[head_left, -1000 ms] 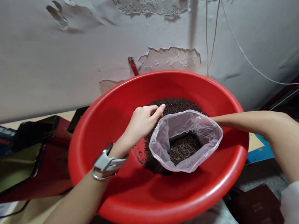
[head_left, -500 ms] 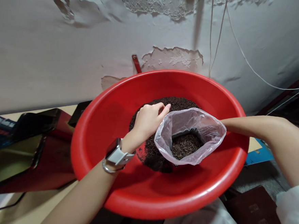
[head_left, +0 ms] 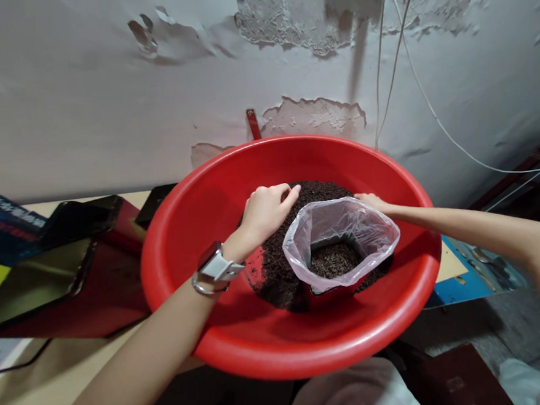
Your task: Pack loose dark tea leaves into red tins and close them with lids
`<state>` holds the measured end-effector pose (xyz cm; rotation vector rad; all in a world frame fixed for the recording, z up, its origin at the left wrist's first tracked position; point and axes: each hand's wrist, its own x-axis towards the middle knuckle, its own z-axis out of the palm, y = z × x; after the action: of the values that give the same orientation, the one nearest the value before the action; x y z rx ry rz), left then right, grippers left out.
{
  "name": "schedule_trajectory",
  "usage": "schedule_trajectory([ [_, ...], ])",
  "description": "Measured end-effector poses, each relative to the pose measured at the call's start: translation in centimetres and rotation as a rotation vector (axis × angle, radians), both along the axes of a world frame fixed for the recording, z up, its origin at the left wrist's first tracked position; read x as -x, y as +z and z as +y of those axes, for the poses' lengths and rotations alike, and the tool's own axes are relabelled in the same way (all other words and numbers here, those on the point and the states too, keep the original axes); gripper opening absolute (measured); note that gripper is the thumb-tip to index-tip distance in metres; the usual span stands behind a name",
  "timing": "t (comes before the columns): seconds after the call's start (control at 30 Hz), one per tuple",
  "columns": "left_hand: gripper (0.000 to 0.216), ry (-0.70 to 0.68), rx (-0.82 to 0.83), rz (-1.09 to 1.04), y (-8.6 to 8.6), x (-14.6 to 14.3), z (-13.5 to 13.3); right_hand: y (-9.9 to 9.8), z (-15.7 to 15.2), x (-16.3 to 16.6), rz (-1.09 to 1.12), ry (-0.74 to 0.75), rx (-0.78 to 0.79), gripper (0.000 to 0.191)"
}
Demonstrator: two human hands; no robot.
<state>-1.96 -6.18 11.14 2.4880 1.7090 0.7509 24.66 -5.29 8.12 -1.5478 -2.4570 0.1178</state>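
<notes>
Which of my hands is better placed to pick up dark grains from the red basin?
Probably your left hand: it is over the dark grains, seemingly clear of the bag. Your right hand is at the bag's far right side, partly hidden behind it.

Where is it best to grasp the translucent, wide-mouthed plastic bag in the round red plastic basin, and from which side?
The bag seems best held by its mouth's left and right edges, coming from both sides: it gapes upward, wrinkled walls rising above small dark granules.
</notes>
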Motion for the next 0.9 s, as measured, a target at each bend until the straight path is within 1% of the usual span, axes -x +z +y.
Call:
schedule_trajectory([
  [0.07, 0.046, 0.006, 0.001, -0.012, 0.1, 0.1, 0.1, 1.4, 1.4, 0.1, -0.009, -0.134, 0.009, 0.024],
  [0.13, 0.046, 0.008, 0.01, -0.018, 0.1, 0.1, 0.2, 3.8, 1.9, 0.3, 0.018, -0.228, -0.001, 0.022],
  [0.17, 0.046, 0.01, 0.016, -0.022, 0.1, 0.2, 0.2, 5.2, 1.8, 0.6, 0.046, -0.24, -0.022, 0.022],
  [0.2, 0.045, 0.015, 0.018, -0.024, 0.0, 0.2, 0.3, 6.6, 1.5, 1.0, 0.078, -0.227, -0.055, 0.022],
  [0.27, 0.045, 0.025, 0.013, -0.024, 0.0, 0.2, 0.3, 9.2, 0.1, 2.3, 0.124, -0.126, -0.13, 0.025],
  [0.33, 0.045, 0.035, 0.001, -0.011, 0.0, 0.2, 0.4, 11.0, -1.7, 3.8, 0.128, 0.019, -0.157, 0.026],
  [0.37, 0.045, 0.039, -0.004, -0.001, -0.1, 0.2, 0.4, 11.5, -2.7, 4.6, 0.119, 0.082, -0.151, 0.026],
  [0.47, 0.047, 0.048, -0.011, 0.019, -0.1, 0.2, 0.4, 11.7, -5.2, 6.7, 0.082, 0.189, -0.082, 0.025],
  [0.57, 0.048, 0.053, -0.018, 0.011, -0.1, 0.2, 0.5, 11.1, -6.5, 7.6, 0.053, 0.2, -0.009, 0.028],
  [0.67, 0.047, 0.052, -0.019, -0.008, -0.1, 0.2, 0.5, 10.8, -7.1, 7.8, 0.045, 0.183, 0.04, 0.035],
  [0.73, 0.046, 0.057, -0.018, -0.006, -0.1, 0.2, 0.4, 10.9, -7.2, 7.7, 0.041, 0.186, 0.054, 0.036],
  [0.9, 0.046, 0.061, -0.008, 0.015, -0.1, 0.1, 0.3, 11.4, -7.4, 7.6, 0.025, 0.201, 0.073, 0.031],
])
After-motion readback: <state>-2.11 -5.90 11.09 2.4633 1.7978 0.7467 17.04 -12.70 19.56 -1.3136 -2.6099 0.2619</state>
